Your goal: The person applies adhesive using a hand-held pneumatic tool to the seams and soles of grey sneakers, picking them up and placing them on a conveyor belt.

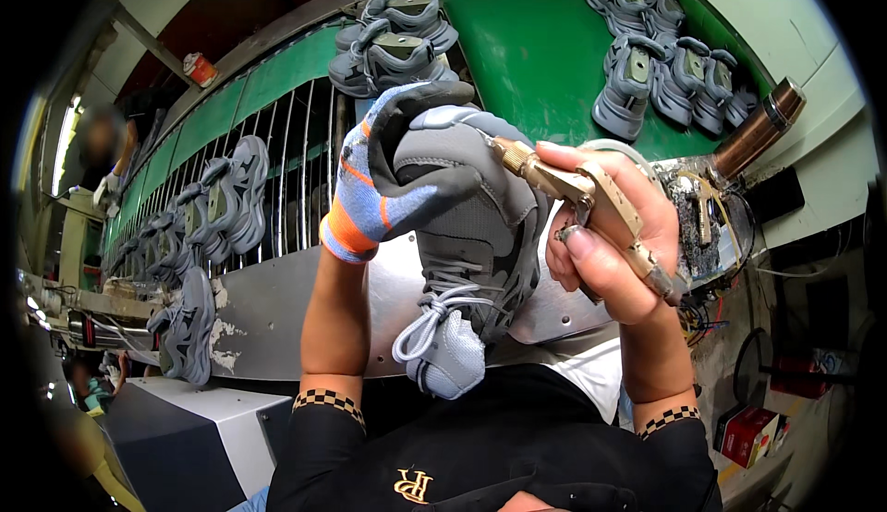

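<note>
My left hand (381, 184), in a blue, orange and black work glove, grips a grey lace-up sneaker (462, 246) around its toe. The shoe points away from me, with its tied laces and light grey tongue toward my body. Bare, my right hand (628, 235) is closed around a worn brass-coloured nozzle gun (605, 202). Its narrow tip is at the edge between the toe upper and the sole, on the right of the toe; whether it touches is too small to tell. Nothing can be seen coming out of it.
More grey sneakers (397, 57) stand beyond my left hand, and several others (628, 87) sit on a green conveyor belt (517, 41). A row of sneakers (222, 202) lines the metal rack at left. To the right is a copper-coloured cylinder (762, 128). Blurred people are at far left.
</note>
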### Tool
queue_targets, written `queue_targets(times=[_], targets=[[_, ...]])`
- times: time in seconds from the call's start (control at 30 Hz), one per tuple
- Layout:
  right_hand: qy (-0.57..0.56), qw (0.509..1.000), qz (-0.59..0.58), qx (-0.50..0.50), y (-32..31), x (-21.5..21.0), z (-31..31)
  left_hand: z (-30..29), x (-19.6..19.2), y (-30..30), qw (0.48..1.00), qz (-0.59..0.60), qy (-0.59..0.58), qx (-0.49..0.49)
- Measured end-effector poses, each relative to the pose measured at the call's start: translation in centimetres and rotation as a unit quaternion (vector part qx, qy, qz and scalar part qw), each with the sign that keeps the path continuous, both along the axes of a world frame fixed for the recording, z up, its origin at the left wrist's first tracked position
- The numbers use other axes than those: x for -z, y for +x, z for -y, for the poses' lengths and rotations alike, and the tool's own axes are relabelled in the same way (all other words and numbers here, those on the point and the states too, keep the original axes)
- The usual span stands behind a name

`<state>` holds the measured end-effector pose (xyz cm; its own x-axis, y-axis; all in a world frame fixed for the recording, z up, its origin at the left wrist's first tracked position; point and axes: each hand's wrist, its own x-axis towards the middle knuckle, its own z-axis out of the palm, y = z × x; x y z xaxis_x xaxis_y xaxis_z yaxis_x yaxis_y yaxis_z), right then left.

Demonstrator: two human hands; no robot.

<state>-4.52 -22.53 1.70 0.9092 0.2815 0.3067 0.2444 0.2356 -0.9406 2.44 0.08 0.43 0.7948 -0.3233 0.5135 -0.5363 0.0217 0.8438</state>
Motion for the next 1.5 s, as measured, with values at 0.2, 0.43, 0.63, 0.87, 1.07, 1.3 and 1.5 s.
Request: queue_targets(times=[0.2, 0.43, 0.63, 0.87, 1.07, 1.3, 1.5], targets=[[0.117, 0.993, -0.012, 0.010, -0.5, 4.7, 0.5, 0.1, 1.0, 1.5, 1.000, -0.011, -0.013, 0.005], [0.101, 0.992, 0.047, 0.066, -2.3, 10.5, 0.3, -0.2, 1.8, 2.5, 0.999, 0.021, 0.001, -0.026], [0.058, 0.987, 0.126, 0.074, -3.2, 13.5, 0.2, -0.5, 3.5, 3.7, 0.999, 0.012, -0.003, -0.052], [0.072, 0.986, 0.103, 0.112, -4.4, 14.5, -0.5, -1.7, 4.9, 4.2, 0.996, -0.024, -0.018, -0.079], [0.072, 0.989, 0.079, 0.104, -4.9, 15.9, -0.8, -2.9, 7.3, 5.6, 0.981, -0.093, -0.130, -0.113], [0.044, 0.991, 0.086, 0.090, -6.1, 16.4, -1.6, -4.2, 8.2, 5.6, 0.975, -0.097, -0.148, -0.134], [0.028, 0.994, 0.044, 0.091, -6.1, 17.7, -0.9, -4.5, 9.8, 5.4, 0.976, -0.096, -0.144, -0.133]])
